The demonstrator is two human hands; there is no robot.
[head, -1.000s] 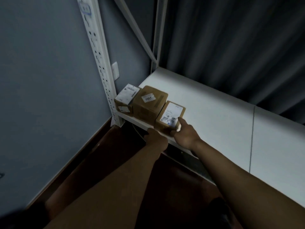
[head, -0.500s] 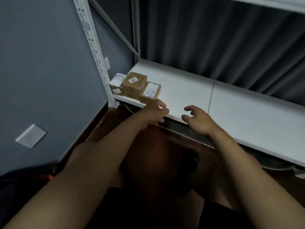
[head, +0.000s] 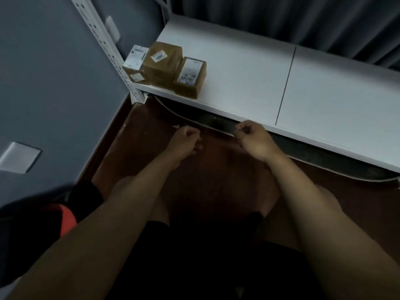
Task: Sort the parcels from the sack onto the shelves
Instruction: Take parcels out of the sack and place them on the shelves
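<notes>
Three brown labelled parcels (head: 165, 68) touching on shelf (head: 238, 68) | hands (head: 216, 139) apart, seemingly empty

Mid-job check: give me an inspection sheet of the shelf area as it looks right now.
Surface: white shelf, mostly bare.
Job's things: three parcels in a row at its left end: left parcel, middle parcel labelled 2001, right parcel.
Clutter: red and black object at lower left, unclear.
Hands: left hand and right hand loosely curled, holding nothing, in front of the shelf.
Cables: nothing seen.
Surroundings: grey wall, dark curtain, brown floor.
</notes>
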